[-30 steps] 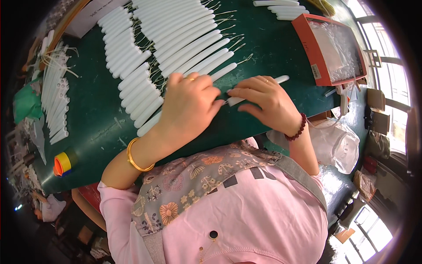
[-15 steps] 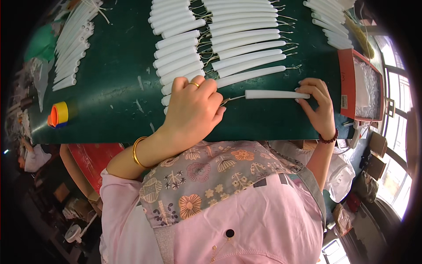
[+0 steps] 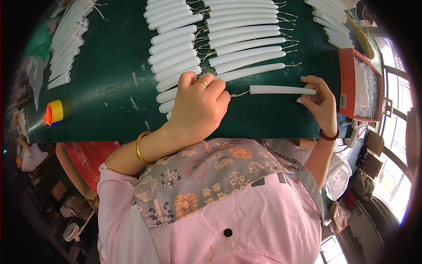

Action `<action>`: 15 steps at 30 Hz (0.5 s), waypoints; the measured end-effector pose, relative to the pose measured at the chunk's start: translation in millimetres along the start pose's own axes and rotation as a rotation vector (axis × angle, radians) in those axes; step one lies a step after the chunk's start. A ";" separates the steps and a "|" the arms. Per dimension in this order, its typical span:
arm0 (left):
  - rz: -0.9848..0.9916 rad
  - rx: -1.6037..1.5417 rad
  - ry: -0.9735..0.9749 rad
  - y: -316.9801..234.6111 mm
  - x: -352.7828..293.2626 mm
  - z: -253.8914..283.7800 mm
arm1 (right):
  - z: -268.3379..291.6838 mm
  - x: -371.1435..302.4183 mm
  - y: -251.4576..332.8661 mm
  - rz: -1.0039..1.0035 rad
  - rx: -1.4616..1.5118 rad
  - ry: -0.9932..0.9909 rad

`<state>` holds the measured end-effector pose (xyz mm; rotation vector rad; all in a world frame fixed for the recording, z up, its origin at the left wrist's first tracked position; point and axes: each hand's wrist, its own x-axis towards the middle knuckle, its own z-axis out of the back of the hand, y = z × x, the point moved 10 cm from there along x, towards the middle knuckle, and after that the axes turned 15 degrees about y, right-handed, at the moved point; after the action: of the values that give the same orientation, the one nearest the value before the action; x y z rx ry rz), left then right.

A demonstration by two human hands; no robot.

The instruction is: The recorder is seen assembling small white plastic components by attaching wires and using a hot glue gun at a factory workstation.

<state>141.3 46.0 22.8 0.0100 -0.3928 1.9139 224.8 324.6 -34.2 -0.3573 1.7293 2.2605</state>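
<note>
White taper candles lie in two columns on the green table, with pale wicks between them. My left hand is closed over the near end of the left column, beside the right column. From under its fingers a thin wick runs to the thick end of a single white candle. The fingertips are hidden, but they appear to pinch that wick. At the candle's thin end is my right hand, thumb and fingers apart on either side of the tip.
More white candles lie at the far left, and another group at the far right. A yellow and orange tape roll stands near the left edge. A red box with clear plastic inside sits at the right edge.
The single candle has shifted slightly right and up in view. My left hand has moved a little right with the wick. My right thumb and fingers have parted from around the tip.
</note>
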 end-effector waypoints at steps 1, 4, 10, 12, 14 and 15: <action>0.004 0.008 0.006 -0.2 1.2 0.4 | 1.3 1.5 6.0 0.076 -0.014 -0.018; 0.000 0.037 0.021 -2.3 3.3 -2.9 | 3.3 3.2 -3.2 0.094 -0.004 0.033; -0.006 0.075 0.026 -7.3 5.5 -5.2 | -11.6 6.7 10.9 -0.016 -0.350 0.097; 0.008 0.069 0.018 -4.5 5.9 -4.7 | -9.3 4.9 14.2 0.022 -0.282 0.059; -0.015 0.063 0.020 -5.3 5.9 -3.6 | -5.7 2.1 13.5 0.056 -0.214 0.020; -0.017 0.062 0.020 -5.2 7.1 -4.1 | -6.4 1.5 9.2 0.045 -0.256 0.042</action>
<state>144.1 55.3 21.7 0.0351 -0.3194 1.9077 220.3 316.2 -28.1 -0.4244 1.4807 2.5306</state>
